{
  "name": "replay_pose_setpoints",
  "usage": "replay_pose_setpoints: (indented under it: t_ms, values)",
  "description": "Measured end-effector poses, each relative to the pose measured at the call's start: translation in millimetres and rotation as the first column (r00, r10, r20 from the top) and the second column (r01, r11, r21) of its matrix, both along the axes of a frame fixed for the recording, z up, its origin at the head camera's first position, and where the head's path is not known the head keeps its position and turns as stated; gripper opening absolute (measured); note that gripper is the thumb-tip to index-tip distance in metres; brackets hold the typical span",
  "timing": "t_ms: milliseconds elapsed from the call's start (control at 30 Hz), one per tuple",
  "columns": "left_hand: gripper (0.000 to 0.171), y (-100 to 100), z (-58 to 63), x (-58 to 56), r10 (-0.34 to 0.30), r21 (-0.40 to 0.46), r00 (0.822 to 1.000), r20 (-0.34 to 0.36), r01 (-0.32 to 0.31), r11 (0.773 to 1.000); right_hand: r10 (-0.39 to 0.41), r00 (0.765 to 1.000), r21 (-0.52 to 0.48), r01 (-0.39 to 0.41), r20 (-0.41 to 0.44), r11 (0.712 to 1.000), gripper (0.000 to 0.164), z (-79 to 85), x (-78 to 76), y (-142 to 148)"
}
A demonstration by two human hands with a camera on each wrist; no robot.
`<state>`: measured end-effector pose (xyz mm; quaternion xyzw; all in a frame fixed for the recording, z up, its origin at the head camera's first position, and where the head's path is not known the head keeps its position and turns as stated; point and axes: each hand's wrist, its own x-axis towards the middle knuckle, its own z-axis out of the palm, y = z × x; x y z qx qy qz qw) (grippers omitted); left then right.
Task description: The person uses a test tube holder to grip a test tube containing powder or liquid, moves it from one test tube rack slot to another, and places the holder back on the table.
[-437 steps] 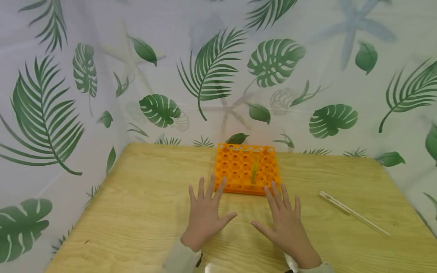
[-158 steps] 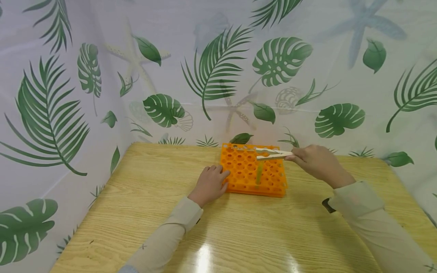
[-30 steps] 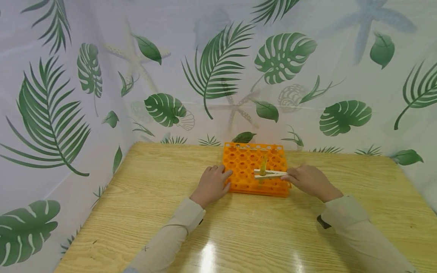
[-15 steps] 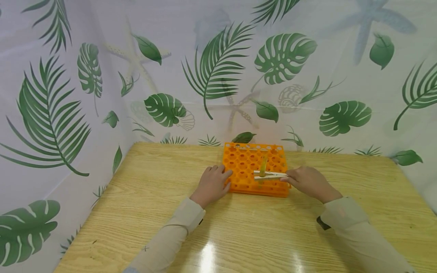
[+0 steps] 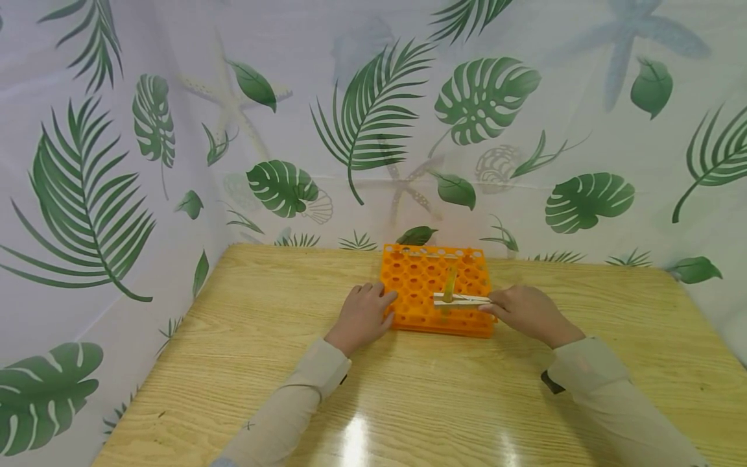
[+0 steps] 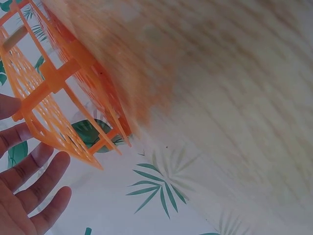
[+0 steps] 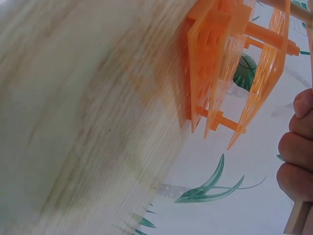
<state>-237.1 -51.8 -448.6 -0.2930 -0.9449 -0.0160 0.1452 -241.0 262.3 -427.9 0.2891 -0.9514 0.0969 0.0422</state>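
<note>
An orange test tube rack (image 5: 414,283), full of round holes, stands at the back of the table. One yellowish test tube (image 5: 450,282) rises from it, right of the middle. My right hand (image 5: 528,311) grips a pale wooden test tube clamp (image 5: 469,300), whose jaws lie around the tube's upper part. The fingers curl round the clamp's handle (image 7: 297,218) in the right wrist view. At the rack's left end, my left hand (image 5: 362,316) holds the frame between thumb and fingers; in the left wrist view its fingertips (image 6: 61,159) touch or lie near the orange edge.
The light wood table (image 5: 403,402) runs up to a white wall covering (image 5: 373,143) with printed green leaves, just behind the rack. Its left edge meets another patterned sheet (image 5: 163,214). A dark band (image 5: 552,381) hangs below the right sleeve.
First both hands lay flat and the clamp lay on the table's right. Since then, the left hand took the rack and the right brought the clamp to the tube; lately its jaws narrowed around it.
</note>
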Motion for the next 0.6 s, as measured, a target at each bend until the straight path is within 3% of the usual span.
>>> replay_pose_setpoints:
  t_ms: [600]
  values:
    - [0.023,-0.4,1.4,1.1,-0.004,0.01,1.0,-0.008,0.004,1.0,0.01,1.0,-0.006,-0.01,-0.008,1.0,0.039,-1.1,1.3,1.0]
